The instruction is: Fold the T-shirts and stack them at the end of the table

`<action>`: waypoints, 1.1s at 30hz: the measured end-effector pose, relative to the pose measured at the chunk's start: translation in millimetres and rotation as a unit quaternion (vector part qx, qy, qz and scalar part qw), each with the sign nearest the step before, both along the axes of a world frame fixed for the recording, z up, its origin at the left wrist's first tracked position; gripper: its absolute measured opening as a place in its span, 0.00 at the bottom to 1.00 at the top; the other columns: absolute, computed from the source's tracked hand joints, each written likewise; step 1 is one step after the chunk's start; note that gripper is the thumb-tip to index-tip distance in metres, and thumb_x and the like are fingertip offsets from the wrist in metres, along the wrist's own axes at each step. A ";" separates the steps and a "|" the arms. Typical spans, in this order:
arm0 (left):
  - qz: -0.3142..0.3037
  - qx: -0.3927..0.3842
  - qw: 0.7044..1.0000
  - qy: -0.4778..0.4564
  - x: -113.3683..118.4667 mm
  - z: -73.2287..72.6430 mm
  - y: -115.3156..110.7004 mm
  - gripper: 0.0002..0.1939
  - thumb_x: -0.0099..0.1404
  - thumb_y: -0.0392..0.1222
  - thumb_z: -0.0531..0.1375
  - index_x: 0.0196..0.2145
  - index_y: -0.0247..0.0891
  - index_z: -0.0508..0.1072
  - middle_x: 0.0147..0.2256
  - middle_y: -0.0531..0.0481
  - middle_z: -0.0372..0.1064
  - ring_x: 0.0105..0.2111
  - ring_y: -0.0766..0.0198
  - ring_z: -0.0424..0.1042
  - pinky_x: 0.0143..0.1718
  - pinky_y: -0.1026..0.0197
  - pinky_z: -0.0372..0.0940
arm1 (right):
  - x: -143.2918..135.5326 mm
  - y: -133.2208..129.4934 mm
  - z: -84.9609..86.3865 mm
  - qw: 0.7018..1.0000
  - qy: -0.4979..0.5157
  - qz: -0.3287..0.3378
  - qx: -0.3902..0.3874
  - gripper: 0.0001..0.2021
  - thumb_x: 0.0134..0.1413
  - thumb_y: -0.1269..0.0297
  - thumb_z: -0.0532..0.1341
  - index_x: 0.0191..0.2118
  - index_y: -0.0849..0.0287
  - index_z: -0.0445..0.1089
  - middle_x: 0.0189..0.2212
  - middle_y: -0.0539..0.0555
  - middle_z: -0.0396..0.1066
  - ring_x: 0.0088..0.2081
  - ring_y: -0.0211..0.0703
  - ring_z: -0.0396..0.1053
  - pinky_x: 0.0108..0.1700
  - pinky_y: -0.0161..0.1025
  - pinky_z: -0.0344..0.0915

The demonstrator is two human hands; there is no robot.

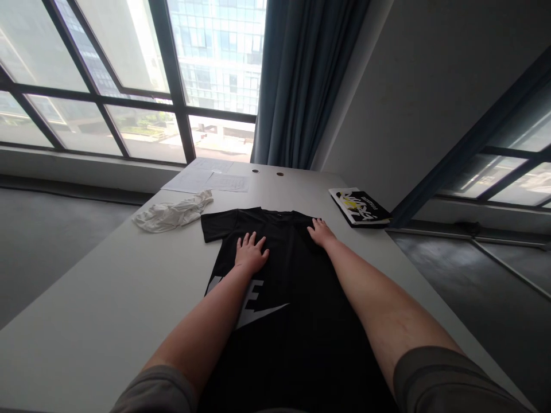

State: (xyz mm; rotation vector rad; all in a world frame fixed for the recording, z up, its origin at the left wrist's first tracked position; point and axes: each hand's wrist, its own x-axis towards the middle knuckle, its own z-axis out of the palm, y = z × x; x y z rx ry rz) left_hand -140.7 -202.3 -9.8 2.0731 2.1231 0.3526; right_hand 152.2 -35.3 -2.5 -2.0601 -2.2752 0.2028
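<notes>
A black T-shirt (297,287) with a grey printed logo lies spread on the white table, its collar toward the window. The left sleeve lies out flat; the right one is partly folded in or under my hand. My left hand (251,253) rests on the chest of the shirt, fingers spread and holding nothing. Up at the right shoulder, my right hand (322,233) touches the fabric with its fingers stretched out. My forearms cover part of the logo.
On the white table (120,298), a crumpled white cloth (174,212) lies left of the shirt. Papers (202,176) are spread at the far left. A black and white book or folder (360,206) lies at the right edge. Behind hang blue curtains (297,86).
</notes>
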 end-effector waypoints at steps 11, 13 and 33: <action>0.003 0.003 1.000 0.003 1.7 -1.7 1.6 0.33 0.71 0.63 0.48 0.70 0.57 0.60 0.74 0.54 0.46 0.74 0.46 0.41 0.71 0.39 0.37 | 20.9 10.8 -30.9 0.999 -0.018 -0.032 -0.009 0.35 0.70 0.41 0.44 0.76 0.50 0.47 0.76 0.60 0.37 0.75 0.59 0.39 0.72 0.60 0.38; 0.006 0.001 1.000 0.002 2.0 -2.3 2.6 0.33 0.71 0.63 0.48 0.70 0.57 0.60 0.74 0.54 0.46 0.74 0.46 0.41 0.71 0.38 0.37 | 19.7 9.8 -28.4 0.999 -0.013 -0.036 -0.006 0.35 0.69 0.40 0.45 0.75 0.47 0.48 0.76 0.59 0.37 0.75 0.60 0.38 0.71 0.65 0.38; 0.015 -0.022 0.999 0.048 4.6 3.1 4.9 0.33 0.73 0.63 0.47 0.72 0.57 0.55 0.75 0.53 0.42 0.74 0.48 0.39 0.72 0.38 0.37 | 102.7 -148.9 -31.3 0.988 0.092 0.112 0.048 0.31 0.69 0.54 0.49 0.75 0.48 0.49 0.74 0.52 0.49 0.74 0.49 0.46 0.73 0.53 0.46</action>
